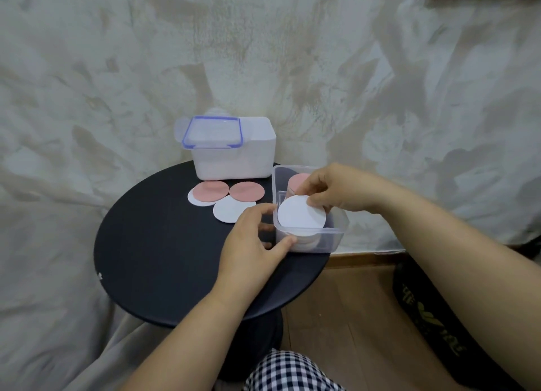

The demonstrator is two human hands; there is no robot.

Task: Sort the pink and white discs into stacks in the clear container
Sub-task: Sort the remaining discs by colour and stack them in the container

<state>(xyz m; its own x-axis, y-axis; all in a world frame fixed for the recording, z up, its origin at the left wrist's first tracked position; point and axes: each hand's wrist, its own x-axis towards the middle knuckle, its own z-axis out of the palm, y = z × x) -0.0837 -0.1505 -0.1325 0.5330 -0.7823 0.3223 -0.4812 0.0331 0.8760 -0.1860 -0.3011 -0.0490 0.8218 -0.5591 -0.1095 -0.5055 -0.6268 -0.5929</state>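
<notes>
White disc [301,216], pinched in right hand [336,193], could catch the clear container [329,241] rim and tilt; left hand [251,241] grips its corner.

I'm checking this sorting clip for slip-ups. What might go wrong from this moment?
1. The clear container sits at the black table's right edge; a push might tip it off, though the left hand holds it.
2. The white disc pinched by the right hand overlaps the near rim and may catch there.
</notes>
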